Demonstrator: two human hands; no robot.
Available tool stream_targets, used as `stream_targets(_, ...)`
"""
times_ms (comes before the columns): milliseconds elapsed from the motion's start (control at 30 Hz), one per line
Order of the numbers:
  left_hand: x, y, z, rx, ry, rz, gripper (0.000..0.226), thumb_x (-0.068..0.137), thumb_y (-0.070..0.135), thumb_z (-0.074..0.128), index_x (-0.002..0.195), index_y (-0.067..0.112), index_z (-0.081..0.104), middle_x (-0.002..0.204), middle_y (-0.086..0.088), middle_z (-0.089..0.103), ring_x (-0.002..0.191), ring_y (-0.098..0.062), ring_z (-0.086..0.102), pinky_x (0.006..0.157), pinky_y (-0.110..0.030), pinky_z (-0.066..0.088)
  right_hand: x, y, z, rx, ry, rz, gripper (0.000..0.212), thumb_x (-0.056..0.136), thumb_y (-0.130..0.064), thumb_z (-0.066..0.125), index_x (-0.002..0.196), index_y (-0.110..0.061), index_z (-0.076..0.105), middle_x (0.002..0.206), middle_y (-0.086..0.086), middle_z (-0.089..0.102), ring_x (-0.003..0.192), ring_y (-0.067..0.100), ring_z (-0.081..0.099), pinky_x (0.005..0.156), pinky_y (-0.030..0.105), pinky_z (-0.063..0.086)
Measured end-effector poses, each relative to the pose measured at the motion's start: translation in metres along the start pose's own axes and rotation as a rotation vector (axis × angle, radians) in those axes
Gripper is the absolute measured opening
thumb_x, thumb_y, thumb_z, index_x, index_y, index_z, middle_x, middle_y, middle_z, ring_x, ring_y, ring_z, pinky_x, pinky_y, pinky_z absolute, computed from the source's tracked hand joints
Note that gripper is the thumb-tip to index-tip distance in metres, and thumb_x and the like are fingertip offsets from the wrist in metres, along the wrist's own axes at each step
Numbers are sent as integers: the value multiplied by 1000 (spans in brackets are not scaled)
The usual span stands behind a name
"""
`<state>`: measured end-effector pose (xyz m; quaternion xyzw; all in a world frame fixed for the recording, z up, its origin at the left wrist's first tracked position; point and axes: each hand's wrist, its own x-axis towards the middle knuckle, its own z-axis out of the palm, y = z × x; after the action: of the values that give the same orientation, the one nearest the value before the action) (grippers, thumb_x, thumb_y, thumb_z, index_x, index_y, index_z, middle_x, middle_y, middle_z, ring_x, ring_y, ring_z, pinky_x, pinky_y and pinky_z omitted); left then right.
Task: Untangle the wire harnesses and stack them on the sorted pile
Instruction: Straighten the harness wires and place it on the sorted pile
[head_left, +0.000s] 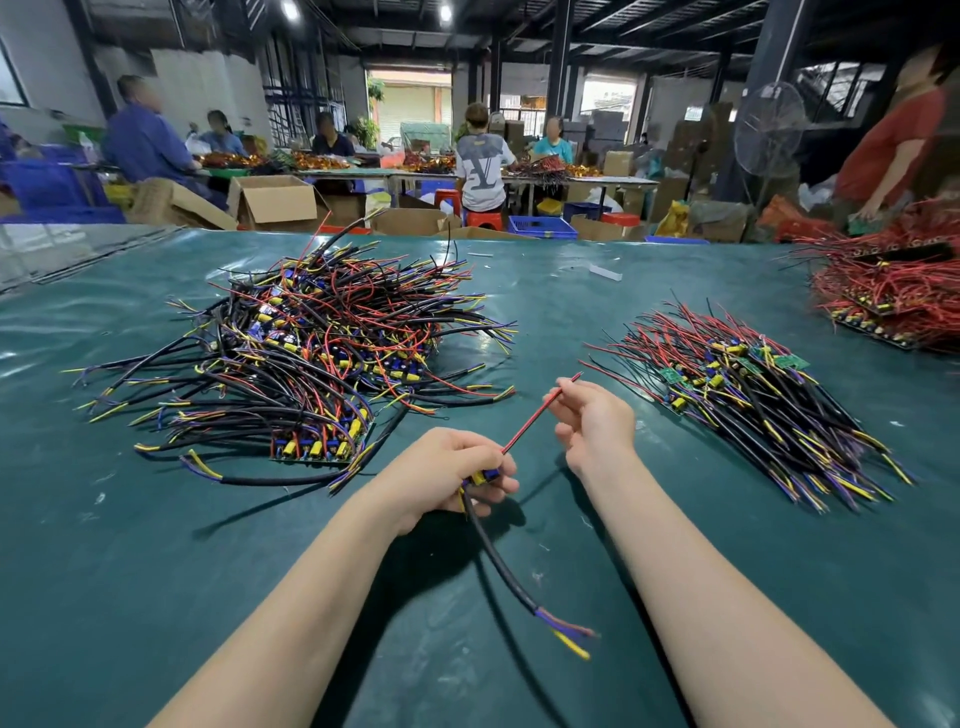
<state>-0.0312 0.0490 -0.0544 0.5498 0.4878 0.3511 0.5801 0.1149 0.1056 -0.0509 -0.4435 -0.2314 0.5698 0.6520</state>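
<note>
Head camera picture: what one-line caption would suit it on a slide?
Left hand grips one wire harness while the right hand pinches its red lead, between tangled heap and sorted pile.

One harness, with a red lead and a black cable, was held between a tangled heap and a neat pile.

Nearest harness has red-and-black leads, black cable, purple-yellow tips; tablecloth teal.
</note>
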Motion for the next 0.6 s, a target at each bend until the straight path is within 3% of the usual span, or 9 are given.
stream_targets(133, 0, -2, 0, 49, -28, 49, 32, 92, 7, 48, 67, 16, 67, 65, 5, 68, 55, 0, 60, 51, -16, 50, 2, -2, -3, -4, 34, -13, 24, 85, -3, 51, 63, -11, 54, 37, -4, 54, 33, 4, 54, 30, 9, 18)
stream_targets(300, -2, 1, 1, 241, -77, 203, 34, 92, 7, 51, 70, 27, 69, 56, 18, 59, 56, 7, 49, 55, -5, 37, 11, 1, -7, 18, 147, -24, 32, 86, -6, 45, 55, -6, 46, 26, -6, 34, 21, 3, 24, 29, 10, 13)
stream_targets(433, 0, 1, 1, 197, -103, 172, 35, 91, 7, 53, 67, 27, 70, 58, 16, 62, 56, 6, 49, 55, -13, 32, 13, 1, -10, -3, 116, -36, 32, 88, -5, 47, 57, -6, 50, 28, -7, 40, 22, 3, 31, 29, 9, 18)
stream_targets(500, -1, 1, -4, 105, -35, 150, 35, 89, 8, 55, 63, 25, 72, 59, 14, 64, 56, 7, 53, 58, -17, 31, 12, 1, -13, -42, 30, -13, 34, 95, -17, 47, 63, -7, 55, 33, -6, 47, 26, 2, 40, 31, 10, 26)
stream_targets(600, -1, 2, -19, -105, 218, 165, 26, 89, 11, 56, 71, 23, 71, 58, 14, 65, 57, 4, 57, 62, -20, 36, 0, 7, -4, -402, -167, -8, 50, 97, -41, 37, 66, -10, 60, 41, -4, 54, 32, 4, 47, 39, 15, 31)
